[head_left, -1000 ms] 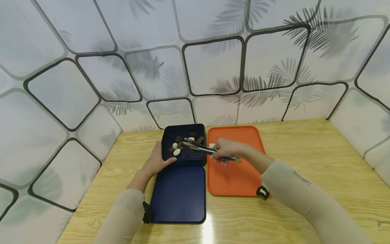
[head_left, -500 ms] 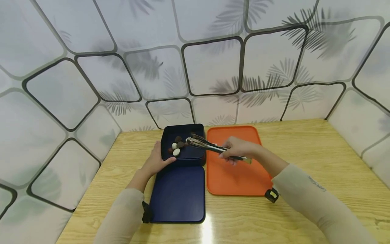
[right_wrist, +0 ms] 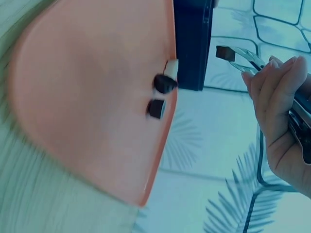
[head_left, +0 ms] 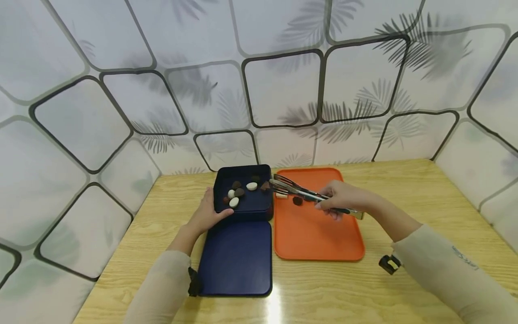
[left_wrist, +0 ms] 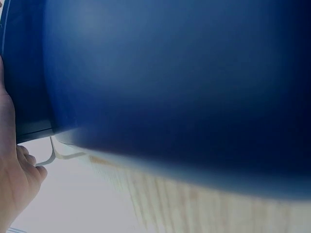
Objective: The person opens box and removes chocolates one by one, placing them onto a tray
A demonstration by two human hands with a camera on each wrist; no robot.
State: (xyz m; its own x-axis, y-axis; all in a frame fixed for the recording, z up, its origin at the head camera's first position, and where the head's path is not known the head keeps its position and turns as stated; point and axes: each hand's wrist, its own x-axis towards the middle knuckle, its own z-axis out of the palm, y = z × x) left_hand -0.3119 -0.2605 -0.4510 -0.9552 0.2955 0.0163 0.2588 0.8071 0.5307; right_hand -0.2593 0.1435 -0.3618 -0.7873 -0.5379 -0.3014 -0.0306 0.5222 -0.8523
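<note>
1. Right hand (head_left: pixel 335 198) and tongs (head_left: pixel 303 193) have shifted rightward; tips now at the box's (head_left: pixel 252 212) right edge, handles over tray (head_left: pixel 315 238).
2. Right fingers curl round tongs, forearm (head_left: pixel 394 220) slanting in from lower right.
3. Tips pinch brown piece (right_wrist: pixel 225 53); can't tell its height above the rim.
4. Left hand (head_left: pixel 203 211) spread: fingers along box's left side, thumb at front rim.
5. Left wrist view: mostly blurred blue, hand cut off at left. Tongs hide part of tray.
</note>
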